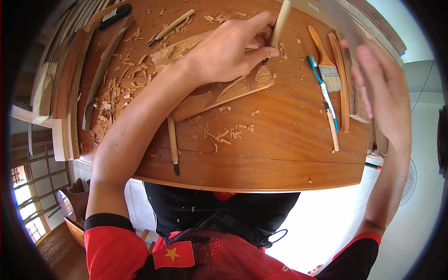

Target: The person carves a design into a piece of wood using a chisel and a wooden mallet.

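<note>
Pale, round-handled wooden chisel over a carved brown wooden board

The person's left hand reaches across the board, fingers closed around the lower part of the chisel's handle. The chisel's long axis stands steep, its top leaning a little to the right, its dark blade pointing down at the board's right-hand end. Whether the edge bites into the wood, I cannot tell.

The right hand is raised well apart, off to the right, its fingers seemingly wrapped around a long, blurred, brown-grey bar (too smeared to name its exact kind). From those fingers, the chisel lies leftward, across a clear gap; the left hand is much the nearer to the board.

On the wooden bench between the hands lie an orange-handled flat bristle brush and a blue-and-white toothbrush.
</note>
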